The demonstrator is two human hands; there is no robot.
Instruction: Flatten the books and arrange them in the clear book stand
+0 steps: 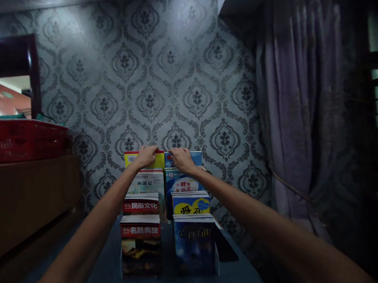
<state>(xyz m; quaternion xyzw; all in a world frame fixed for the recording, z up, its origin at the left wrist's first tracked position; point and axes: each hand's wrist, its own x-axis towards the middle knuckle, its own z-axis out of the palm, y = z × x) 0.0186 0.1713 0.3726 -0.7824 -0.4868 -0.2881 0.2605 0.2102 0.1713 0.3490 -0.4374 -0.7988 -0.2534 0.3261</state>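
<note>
Both arms reach forward to the back of two rows of upright books. My left hand point(148, 156) is closed over the top edge of a yellow book point(159, 161) with a red upper border, at the back of the left row. At the back of the right row, my right hand point(181, 159) has its fingers bent over the top of a light blue book point(196, 158). In front of these stand a pale book point(145, 183) and a blue book with a white oval point(184, 184). The fingertips behind the covers are hidden.
Nearer stand red-banded books point(140, 230) at left, a yellow-and-blue book point(191, 204) and a dark blue book point(195, 245) at right. They rest on a dark table point(238, 277) against a patterned wall. A red basket point(26, 140) sits on a wooden cabinet point(35, 198); a curtain point(300, 111) hangs right.
</note>
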